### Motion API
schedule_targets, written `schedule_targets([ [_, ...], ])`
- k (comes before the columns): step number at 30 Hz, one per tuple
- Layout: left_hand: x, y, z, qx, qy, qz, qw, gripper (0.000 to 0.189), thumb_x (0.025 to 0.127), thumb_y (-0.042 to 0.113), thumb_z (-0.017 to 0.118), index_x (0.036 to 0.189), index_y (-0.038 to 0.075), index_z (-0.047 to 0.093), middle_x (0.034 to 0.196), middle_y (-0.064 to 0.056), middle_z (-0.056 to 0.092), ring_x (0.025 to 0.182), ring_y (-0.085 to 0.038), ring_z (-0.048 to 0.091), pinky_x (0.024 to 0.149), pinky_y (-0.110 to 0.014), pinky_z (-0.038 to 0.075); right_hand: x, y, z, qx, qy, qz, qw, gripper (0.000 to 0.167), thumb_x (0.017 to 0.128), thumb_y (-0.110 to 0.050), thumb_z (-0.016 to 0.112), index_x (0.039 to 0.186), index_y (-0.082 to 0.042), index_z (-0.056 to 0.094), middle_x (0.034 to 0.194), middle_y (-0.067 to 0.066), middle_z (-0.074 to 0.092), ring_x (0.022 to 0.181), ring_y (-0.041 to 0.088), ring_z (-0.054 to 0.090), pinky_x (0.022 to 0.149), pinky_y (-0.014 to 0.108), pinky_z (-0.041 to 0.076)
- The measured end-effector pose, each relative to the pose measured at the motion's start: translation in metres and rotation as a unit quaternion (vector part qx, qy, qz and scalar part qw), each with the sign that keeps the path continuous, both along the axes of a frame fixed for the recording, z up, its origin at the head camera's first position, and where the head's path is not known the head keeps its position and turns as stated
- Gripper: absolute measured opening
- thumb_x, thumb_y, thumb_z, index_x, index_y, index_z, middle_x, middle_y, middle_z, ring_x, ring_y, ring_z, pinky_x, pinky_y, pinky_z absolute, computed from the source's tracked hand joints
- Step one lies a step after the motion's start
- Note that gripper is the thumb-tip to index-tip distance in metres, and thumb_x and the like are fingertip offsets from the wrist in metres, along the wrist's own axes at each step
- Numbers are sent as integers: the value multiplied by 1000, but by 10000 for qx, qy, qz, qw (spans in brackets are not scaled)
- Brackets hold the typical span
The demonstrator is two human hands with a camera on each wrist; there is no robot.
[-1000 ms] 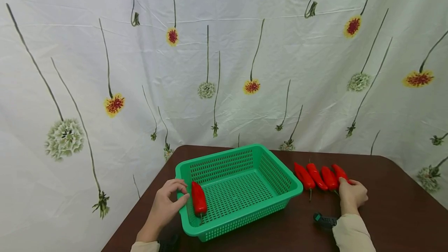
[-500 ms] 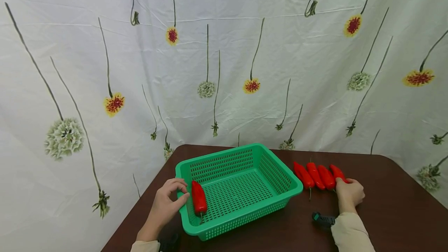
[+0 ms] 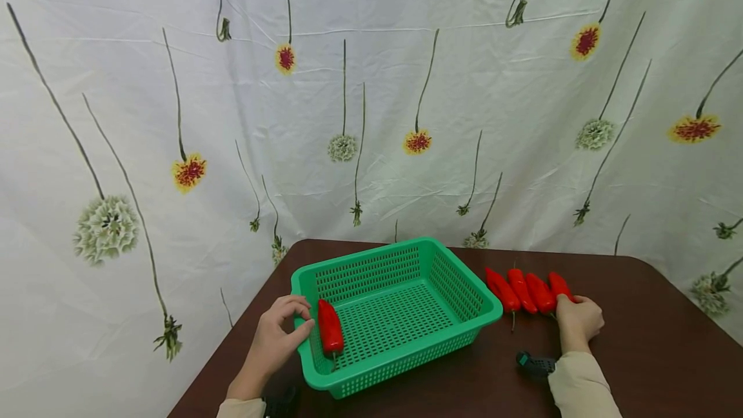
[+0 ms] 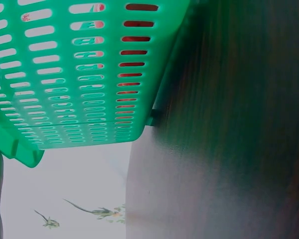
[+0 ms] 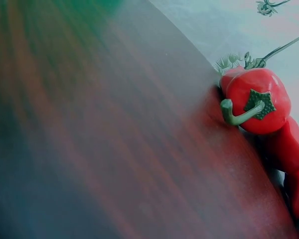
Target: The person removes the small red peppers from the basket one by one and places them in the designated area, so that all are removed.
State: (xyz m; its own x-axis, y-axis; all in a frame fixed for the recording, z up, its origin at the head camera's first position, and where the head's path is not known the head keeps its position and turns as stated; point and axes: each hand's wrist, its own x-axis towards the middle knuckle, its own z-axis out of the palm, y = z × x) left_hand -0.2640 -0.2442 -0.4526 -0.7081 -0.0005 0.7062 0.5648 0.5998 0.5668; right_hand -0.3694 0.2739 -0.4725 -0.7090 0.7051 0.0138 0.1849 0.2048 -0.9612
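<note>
A green plastic basket (image 3: 400, 369) stands on the dark table, with one red chili pepper (image 3: 329, 328) lying inside along its left wall. My left hand (image 3: 277, 331) holds the basket's left rim between thumb and curled fingers. To the right of the basket, red peppers lie side by side in a row. My right hand (image 3: 582, 321) grips the lower end of the rightmost pepper (image 3: 560, 284); its stem end is hidden by the fingers. In the right wrist view the pepper (image 5: 276, 89) nearest the camera shows its green star-shaped cap and bent stem.
Three more peppers, the left one (image 3: 502, 290), the middle one (image 3: 522, 290) and the right one (image 3: 540, 293), lie between basket and right hand. The brown table (image 3: 650, 328) has rounded far corners. A white flowered cloth (image 3: 383, 5) hangs behind it.
My right hand has shifted slightly left with the rightmost pepper, and the neighbouring peppers now lie a little closer together. My left hand and the basket have stayed put.
</note>
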Motion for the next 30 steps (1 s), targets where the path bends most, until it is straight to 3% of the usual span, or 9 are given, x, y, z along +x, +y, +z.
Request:
schedule_targets([
  [8, -1, 0, -1, -18, 44, 4, 10000, 29, 77, -7, 78, 79, 18, 65, 104, -4, 69, 101, -10, 58, 87, -23, 52, -1, 1, 0, -54, 98, -127, 9999, 46, 94, -19, 50, 127, 12, 56, 134, 34, 51, 130, 52, 37, 112, 59, 28],
  [16, 0, 0, 0, 10, -125, 68, 9999, 26, 78, -6, 77, 79, 18, 65, 105, -3, 69, 103, -8, 57, 89, -26, 52, 0, 1, 1, -2, 190, -106, 9998, 48, 96, -25, 47, 128, 10, 56, 135, 32, 51, 133, 52, 36, 114, 58, 27],
  [21, 0, 0, 1, 21, -104, 63, 9999, 27, 79, -5, 76, 79, 19, 65, 105, -5, 69, 103, -9, 58, 89, -27, 53, -1, 1, 5, 509, -193, 386, 9978, 55, 99, -32, 40, 131, 12, 53, 135, 35, 49, 131, 53, 36, 113, 58, 27],
  [26, 0, 1, 2, 15, -72, 76, 9999, 30, 79, -3, 78, 79, 23, 64, 104, -3, 69, 103, -10, 59, 88, -28, 53, 1, 1, 15, 993, -705, 931, 9882, 61, 100, -38, 37, 134, 12, 49, 138, 36, 46, 126, 53, 39, 108, 58, 32],
  [30, 0, 1, 2, -3, -102, 98, 9999, 29, 80, -3, 77, 78, 23, 64, 105, -1, 69, 104, -11, 59, 88, -30, 54, 4, -1, 25, 1128, -984, 1121, 9824, 64, 100, -42, 36, 138, 8, 47, 142, 34, 43, 126, 53, 38, 103, 62, 34],
])
